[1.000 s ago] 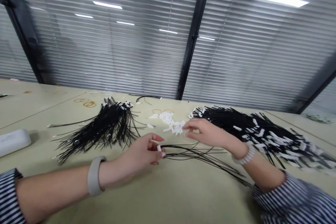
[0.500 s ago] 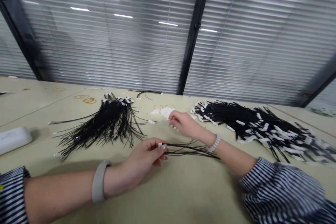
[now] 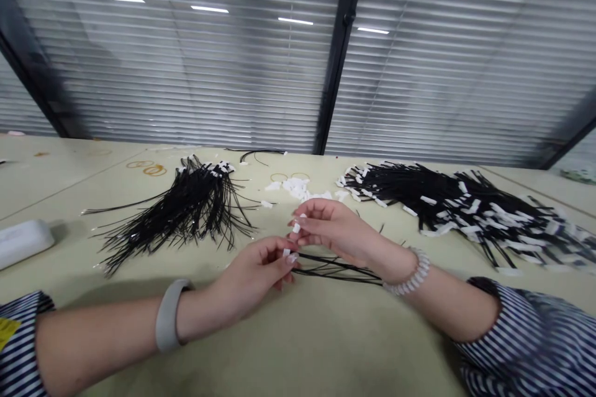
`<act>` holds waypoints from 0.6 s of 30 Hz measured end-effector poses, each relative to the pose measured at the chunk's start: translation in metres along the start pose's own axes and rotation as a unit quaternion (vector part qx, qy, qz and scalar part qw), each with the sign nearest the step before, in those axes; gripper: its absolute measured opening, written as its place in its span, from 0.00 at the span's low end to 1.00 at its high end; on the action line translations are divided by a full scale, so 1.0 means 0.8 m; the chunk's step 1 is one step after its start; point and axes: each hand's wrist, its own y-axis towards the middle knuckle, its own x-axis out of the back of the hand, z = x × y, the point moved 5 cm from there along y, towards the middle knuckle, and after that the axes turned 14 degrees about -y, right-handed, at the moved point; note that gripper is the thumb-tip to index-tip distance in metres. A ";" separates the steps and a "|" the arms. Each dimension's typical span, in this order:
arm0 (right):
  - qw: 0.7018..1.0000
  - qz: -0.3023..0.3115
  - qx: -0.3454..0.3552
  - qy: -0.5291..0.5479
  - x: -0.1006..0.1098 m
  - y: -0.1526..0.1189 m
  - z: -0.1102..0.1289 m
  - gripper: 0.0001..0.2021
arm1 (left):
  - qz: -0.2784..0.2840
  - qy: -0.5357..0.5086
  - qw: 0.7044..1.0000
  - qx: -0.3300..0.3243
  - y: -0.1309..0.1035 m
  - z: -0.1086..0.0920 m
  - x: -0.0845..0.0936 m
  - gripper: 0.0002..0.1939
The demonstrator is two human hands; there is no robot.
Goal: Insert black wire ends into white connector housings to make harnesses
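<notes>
My left hand (image 3: 261, 267) pinches several thin black cables (image 3: 335, 268) near one end, where a white connector (image 3: 287, 252) shows between thumb and fingers. The loose lengths run off to the right, beneath my other wrist. Just above and touching or nearly touching those fingertips, my right hand (image 3: 330, 229) is closed on a small white piece (image 3: 298, 223) that looks like a connector housing. Behind it on the table lies a scatter of similar white pieces (image 3: 296, 187).
A heap of black cables (image 3: 186, 211) with white ends lies left. A larger cable heap (image 3: 419, 195) with many white tags spreads right. Rubber bands (image 3: 154, 170) lie at the back left. A white case (image 3: 24, 242) sits at the left edge. Window blinds (image 3: 209, 80) rise behind the table.
My right hand has come from the white pieces back toward my left hand, now with a small white piece in its fingers. My left hand keeps its pinch on the cables.
</notes>
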 end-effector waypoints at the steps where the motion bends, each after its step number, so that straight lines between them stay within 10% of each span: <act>1: 1.000 -0.007 0.000 -0.013 0.001 0.000 0.000 0.09 | -0.001 -0.003 1.000 -0.007 0.000 0.000 0.000 0.10; 11: 0.962 -0.057 0.043 -0.262 -0.005 -0.010 0.016 0.07 | 0.013 0.029 0.998 -0.051 -0.003 -0.001 -0.001 0.07; 18: 0.809 -0.053 0.160 -0.563 -0.021 -0.024 0.040 0.13 | 0.049 0.063 0.993 -0.081 -0.001 0.000 -0.001 0.06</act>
